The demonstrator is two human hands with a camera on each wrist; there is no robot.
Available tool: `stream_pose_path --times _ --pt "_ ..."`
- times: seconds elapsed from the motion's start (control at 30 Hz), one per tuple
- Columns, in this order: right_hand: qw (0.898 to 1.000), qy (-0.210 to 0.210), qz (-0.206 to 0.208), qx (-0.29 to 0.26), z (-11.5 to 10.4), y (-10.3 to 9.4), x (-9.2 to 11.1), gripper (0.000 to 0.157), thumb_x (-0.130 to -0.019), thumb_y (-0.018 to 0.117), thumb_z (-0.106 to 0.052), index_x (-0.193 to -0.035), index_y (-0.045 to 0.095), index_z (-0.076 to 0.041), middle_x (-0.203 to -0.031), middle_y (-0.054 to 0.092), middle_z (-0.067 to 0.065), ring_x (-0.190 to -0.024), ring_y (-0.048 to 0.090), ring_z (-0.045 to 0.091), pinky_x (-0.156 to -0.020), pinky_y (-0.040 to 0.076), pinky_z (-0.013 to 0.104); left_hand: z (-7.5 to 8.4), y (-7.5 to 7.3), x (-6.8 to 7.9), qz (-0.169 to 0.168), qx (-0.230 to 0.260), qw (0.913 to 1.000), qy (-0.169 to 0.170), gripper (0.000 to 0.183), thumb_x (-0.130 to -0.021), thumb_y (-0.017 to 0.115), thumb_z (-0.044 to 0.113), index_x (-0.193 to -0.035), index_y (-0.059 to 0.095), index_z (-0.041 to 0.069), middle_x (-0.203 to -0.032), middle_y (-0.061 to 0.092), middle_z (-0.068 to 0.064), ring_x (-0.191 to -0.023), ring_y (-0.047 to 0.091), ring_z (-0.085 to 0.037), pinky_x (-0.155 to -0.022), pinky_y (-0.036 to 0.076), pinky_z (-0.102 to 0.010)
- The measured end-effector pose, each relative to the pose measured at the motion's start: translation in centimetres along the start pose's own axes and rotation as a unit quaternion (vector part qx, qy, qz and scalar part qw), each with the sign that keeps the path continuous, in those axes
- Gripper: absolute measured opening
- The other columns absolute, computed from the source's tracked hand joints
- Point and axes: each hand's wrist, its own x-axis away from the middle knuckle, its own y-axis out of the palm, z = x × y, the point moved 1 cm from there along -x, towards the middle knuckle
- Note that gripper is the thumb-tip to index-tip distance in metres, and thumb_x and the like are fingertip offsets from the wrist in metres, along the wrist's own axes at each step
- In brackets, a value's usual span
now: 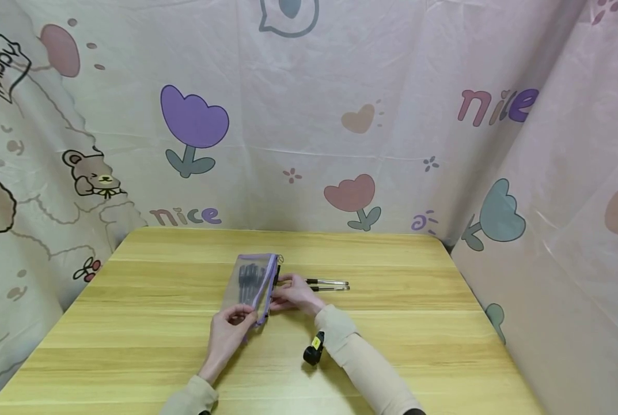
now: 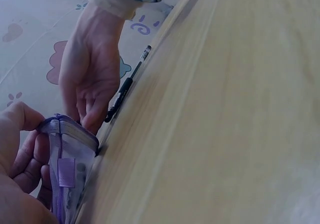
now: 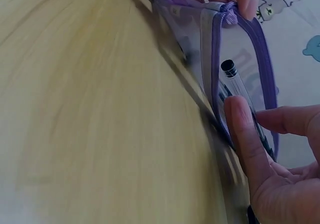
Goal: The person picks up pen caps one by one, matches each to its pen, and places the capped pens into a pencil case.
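A translucent pencil case (image 1: 236, 297) with purple zipper edging lies on the wooden table, dark contents showing through its side. At its near corner my left hand (image 1: 229, 331) pinches the edge between thumb and fingers. My right hand (image 1: 296, 294) is at the unzipped mouth on the right side. In the right wrist view, its thumb and index finger pinch a clear-barrelled pen (image 3: 240, 84) with a black end, which points into the parted purple zipper (image 3: 216, 59). In the left wrist view, the case's corner (image 2: 70, 131) hides the right fingertips.
Two pens (image 1: 334, 282) with black grips lie on the table just right of my right hand. A small black device (image 1: 314, 350) with a yellow label sits at the right wrist. Printed cloth (image 1: 288, 115) hangs behind and beside the table (image 1: 391, 323).
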Motion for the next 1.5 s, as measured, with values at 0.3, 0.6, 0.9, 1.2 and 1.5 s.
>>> stream_pose_path --times 0.3,0.6,0.9,1.2,1.5 --pt "0.999 -0.005 0.028 0.032 -0.2 1.8 -1.2 0.056 -0.083 0.067 0.01 -0.135 0.045 0.011 -0.077 0.065 0.011 -0.051 0.064 0.012 -0.057 0.06 0.023 0.0 0.2 0.0 -0.015 0.013 0.9998 -0.002 0.014 -0.085 0.077 0.005 -0.096 0.072 -0.003 -0.076 0.071 -0.003 -0.056 0.057 -0.006 -0.043 0.049 -0.025" --pt "0.996 -0.01 0.055 0.066 -0.7 2.6 -1.0 0.051 -0.083 0.07 0.01 -0.131 0.056 0.007 -0.08 0.07 0.019 -0.051 0.064 0.013 -0.061 0.062 0.028 -0.1 0.1 0.0 -0.01 0.004 0.9999 0.004 0.012 -0.085 0.076 0.004 -0.095 0.072 -0.002 -0.077 0.071 -0.005 -0.056 0.057 -0.005 -0.044 0.048 -0.023" --pt "0.996 -0.046 0.034 0.073 -0.1 1.4 0.0 0.038 -0.087 0.068 0.003 -0.124 0.06 0.01 -0.095 0.073 0.031 -0.053 0.066 0.008 -0.063 0.062 0.027 0.1 0.1 0.0 -0.005 0.007 0.9999 0.007 0.013 -0.086 0.076 0.005 -0.095 0.072 -0.003 -0.074 0.071 -0.002 -0.055 0.056 -0.004 -0.043 0.047 -0.022" --pt "0.969 -0.165 0.02 0.182 0.6 -2.4 2.7 0.034 -0.09 0.067 0.0 -0.121 0.062 0.014 -0.102 0.071 0.031 -0.078 0.071 0.023 -0.073 0.062 0.029 0.1 0.1 -0.1 0.004 0.0 1.0 0.008 0.014 -0.084 0.078 0.006 -0.094 0.073 -0.002 -0.076 0.072 -0.001 -0.062 0.059 -0.002 -0.05 0.049 -0.02" --pt "0.915 -0.205 0.079 0.339 0.3 -8.3 5.1 0.03 -0.087 0.074 -0.006 -0.115 0.069 0.003 -0.108 0.071 0.019 -0.083 0.059 0.014 -0.073 0.051 0.02 0.2 0.1 -0.1 0.004 -0.003 1.0 0.006 0.014 -0.085 0.078 0.007 -0.095 0.073 -0.001 -0.079 0.072 -0.005 -0.063 0.059 -0.002 -0.051 0.049 -0.02"
